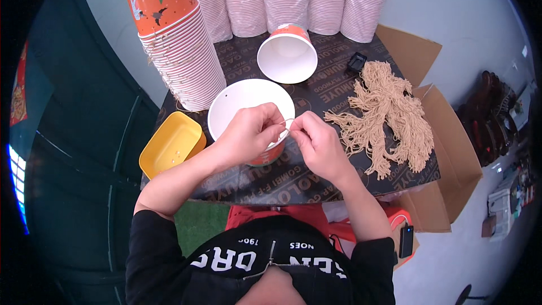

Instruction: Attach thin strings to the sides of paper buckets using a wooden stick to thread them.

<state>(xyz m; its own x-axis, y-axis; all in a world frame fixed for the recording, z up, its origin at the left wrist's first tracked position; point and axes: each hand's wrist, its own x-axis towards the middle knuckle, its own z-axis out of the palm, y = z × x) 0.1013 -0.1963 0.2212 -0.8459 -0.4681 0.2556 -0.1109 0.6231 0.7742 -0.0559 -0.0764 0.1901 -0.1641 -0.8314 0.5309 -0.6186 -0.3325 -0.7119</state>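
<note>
String (290, 120) spans two hands (253, 132) (317, 142) at one bucket (240, 99).

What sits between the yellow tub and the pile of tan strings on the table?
In the head view, the white-lined bucket, with the left hand and right hand over its near-right rim.

Bright, diffuse light covers the bench (243, 183), casting soft shadows; the white bucket (240, 96) near its front edge approaches overexposure. Highlights glint on the plastic-wrapped cup stacks (245, 5) along the far edge. Blue-fringed glare (17, 186) lies beyond the left edge. Fisheye distortion bows straight lines; black vignetting closes the frame's corners, and peripheral detail softens.
</note>
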